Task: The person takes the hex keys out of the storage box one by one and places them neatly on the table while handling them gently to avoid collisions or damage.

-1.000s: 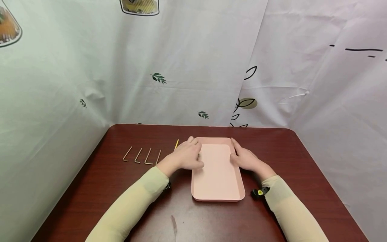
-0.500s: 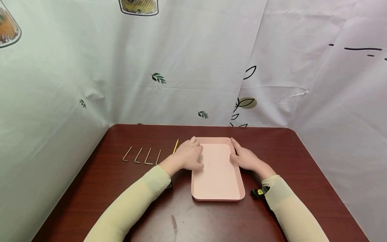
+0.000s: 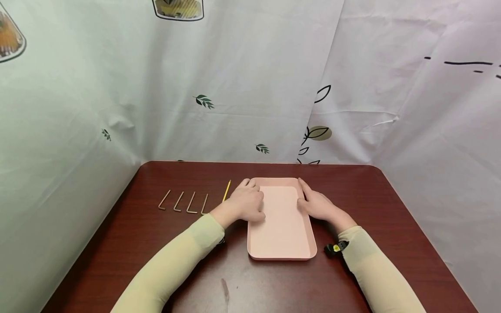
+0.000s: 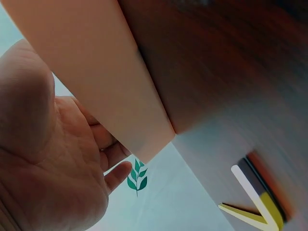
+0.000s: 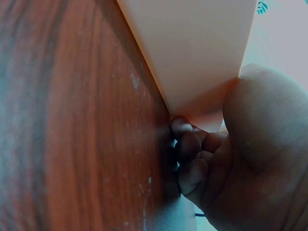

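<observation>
A shallow pink rectangular tray (image 3: 279, 234) lies lengthwise on the dark red table. Over its left wall, my left hand (image 3: 248, 204) reaches inward, thumb inside the tray and fingers bent. From the left wrist view, the tray wall (image 4: 106, 72) hides most of those fingers; whether they hold anything is not visible. My right hand (image 3: 321, 206) grips the right wall, its thumb inside the rim and its fingers outside. The right wrist view has these curled fingers (image 5: 187, 147) low against the tray's outer corner, near the tabletop.
Several L-shaped hex keys (image 3: 191, 203) lie in a row left of the tray. A yellow pencil (image 3: 226, 190) lies between them and my left hand, partly covered by it. White printed cloth (image 3: 250, 87) encloses the back and sides of the table (image 3: 352, 187).
My left hand has shifted slightly rightward over the tray's wall and its fingers have bent more, uncovering more of the pencil. The right hand and tray stay put.
</observation>
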A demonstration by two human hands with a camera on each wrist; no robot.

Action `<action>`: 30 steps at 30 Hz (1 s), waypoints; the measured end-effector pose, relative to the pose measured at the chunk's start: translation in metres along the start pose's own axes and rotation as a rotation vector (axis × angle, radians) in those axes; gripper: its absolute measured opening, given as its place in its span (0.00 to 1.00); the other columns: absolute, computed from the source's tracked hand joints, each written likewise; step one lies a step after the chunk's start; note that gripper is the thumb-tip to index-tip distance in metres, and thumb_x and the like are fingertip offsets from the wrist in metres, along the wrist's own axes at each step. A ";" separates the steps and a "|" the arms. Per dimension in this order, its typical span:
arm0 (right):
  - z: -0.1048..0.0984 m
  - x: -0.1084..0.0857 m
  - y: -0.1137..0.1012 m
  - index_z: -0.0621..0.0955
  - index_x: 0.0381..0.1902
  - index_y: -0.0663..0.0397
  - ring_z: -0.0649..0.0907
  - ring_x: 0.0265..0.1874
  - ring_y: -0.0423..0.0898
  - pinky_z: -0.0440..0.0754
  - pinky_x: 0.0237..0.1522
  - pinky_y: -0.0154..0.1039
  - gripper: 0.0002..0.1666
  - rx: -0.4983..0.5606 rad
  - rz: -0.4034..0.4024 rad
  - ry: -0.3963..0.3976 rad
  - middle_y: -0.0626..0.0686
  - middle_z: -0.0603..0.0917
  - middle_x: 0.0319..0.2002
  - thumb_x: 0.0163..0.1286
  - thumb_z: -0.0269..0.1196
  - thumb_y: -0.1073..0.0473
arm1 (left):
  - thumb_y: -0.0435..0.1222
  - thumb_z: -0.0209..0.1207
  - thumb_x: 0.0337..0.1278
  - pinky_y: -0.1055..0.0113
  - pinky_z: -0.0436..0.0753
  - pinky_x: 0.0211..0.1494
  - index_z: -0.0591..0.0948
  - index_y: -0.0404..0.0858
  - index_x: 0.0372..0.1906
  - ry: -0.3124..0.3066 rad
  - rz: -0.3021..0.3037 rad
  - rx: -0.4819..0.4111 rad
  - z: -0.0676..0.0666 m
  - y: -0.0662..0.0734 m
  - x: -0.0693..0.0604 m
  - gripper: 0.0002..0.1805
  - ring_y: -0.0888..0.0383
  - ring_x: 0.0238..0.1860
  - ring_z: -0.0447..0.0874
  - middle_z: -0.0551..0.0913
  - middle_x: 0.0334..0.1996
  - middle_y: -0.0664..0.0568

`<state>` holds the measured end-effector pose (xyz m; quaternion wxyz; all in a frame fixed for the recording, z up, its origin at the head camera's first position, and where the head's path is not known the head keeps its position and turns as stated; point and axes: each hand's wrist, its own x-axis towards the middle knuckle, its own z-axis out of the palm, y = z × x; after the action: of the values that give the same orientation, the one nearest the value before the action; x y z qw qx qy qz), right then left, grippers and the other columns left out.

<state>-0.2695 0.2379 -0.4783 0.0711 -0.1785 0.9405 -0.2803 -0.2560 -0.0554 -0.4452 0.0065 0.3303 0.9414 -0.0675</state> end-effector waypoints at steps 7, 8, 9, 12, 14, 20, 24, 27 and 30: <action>0.000 0.000 -0.001 0.49 0.92 0.59 0.83 0.68 0.64 0.78 0.69 0.65 0.49 0.005 0.005 -0.003 0.71 0.71 0.80 0.80 0.51 0.52 | 0.51 0.63 0.57 0.48 0.62 0.78 0.77 0.48 0.29 -0.004 0.008 0.001 -0.002 0.003 -0.001 0.13 0.43 0.69 0.74 0.82 0.36 0.53; 0.000 0.000 -0.001 0.49 0.92 0.59 0.83 0.68 0.64 0.78 0.69 0.65 0.49 0.006 0.006 -0.003 0.71 0.70 0.80 0.80 0.51 0.52 | 0.50 0.64 0.57 0.48 0.62 0.78 0.77 0.48 0.29 -0.003 0.012 0.001 -0.002 0.004 -0.001 0.12 0.44 0.67 0.75 0.80 0.34 0.54; 0.000 0.000 -0.001 0.49 0.92 0.59 0.82 0.69 0.65 0.77 0.69 0.65 0.49 0.007 0.008 -0.004 0.70 0.70 0.81 0.80 0.51 0.52 | 0.50 0.64 0.56 0.48 0.63 0.78 0.77 0.48 0.30 -0.003 0.015 0.004 -0.002 0.004 -0.001 0.12 0.44 0.66 0.76 0.80 0.33 0.54; 0.000 -0.001 -0.002 0.49 0.92 0.59 0.81 0.70 0.65 0.77 0.70 0.65 0.49 0.009 0.011 -0.006 0.70 0.69 0.81 0.80 0.51 0.52 | 0.47 0.66 0.55 0.48 0.62 0.79 0.77 0.48 0.30 0.001 0.027 0.009 -0.002 0.004 0.000 0.11 0.45 0.62 0.78 0.79 0.32 0.55; 0.000 -0.001 -0.002 0.49 0.92 0.59 0.81 0.71 0.65 0.77 0.70 0.65 0.49 0.009 0.013 -0.006 0.70 0.69 0.82 0.80 0.51 0.52 | 0.45 0.67 0.55 0.47 0.62 0.81 0.78 0.48 0.31 0.003 0.037 0.012 -0.002 0.005 0.000 0.10 0.45 0.59 0.79 0.80 0.33 0.55; -0.001 -0.001 -0.002 0.49 0.92 0.59 0.81 0.71 0.65 0.76 0.71 0.65 0.49 0.013 0.014 -0.008 0.70 0.69 0.82 0.80 0.51 0.52 | 0.41 0.71 0.56 0.48 0.59 0.83 0.81 0.48 0.35 -0.012 0.069 0.011 -0.001 0.008 0.003 0.09 0.51 0.46 0.76 0.80 0.33 0.56; -0.001 -0.001 -0.002 0.49 0.92 0.59 0.81 0.71 0.65 0.77 0.71 0.65 0.49 0.012 0.009 -0.007 0.70 0.68 0.82 0.80 0.51 0.52 | 0.38 0.71 0.56 0.50 0.62 0.79 0.82 0.47 0.37 -0.020 0.086 0.005 0.000 0.012 0.005 0.08 0.53 0.42 0.76 0.81 0.34 0.56; -0.001 -0.001 -0.002 0.49 0.92 0.59 0.81 0.70 0.65 0.77 0.70 0.65 0.49 0.012 0.009 -0.007 0.70 0.68 0.82 0.80 0.51 0.52 | 0.36 0.71 0.56 0.51 0.63 0.77 0.83 0.46 0.40 -0.023 0.100 -0.005 0.000 0.014 0.006 0.09 0.53 0.43 0.79 0.82 0.35 0.56; -0.001 -0.001 -0.003 0.49 0.92 0.60 0.81 0.70 0.65 0.77 0.70 0.65 0.49 0.008 0.011 -0.010 0.70 0.68 0.82 0.80 0.51 0.52 | 0.35 0.71 0.59 0.52 0.66 0.75 0.82 0.45 0.41 -0.021 0.122 -0.021 0.000 0.015 0.006 0.10 0.54 0.42 0.82 0.81 0.34 0.56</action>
<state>-0.2681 0.2368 -0.4757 0.0782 -0.1744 0.9400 -0.2827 -0.2514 -0.0399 -0.4471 0.0239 0.3864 0.9200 -0.0607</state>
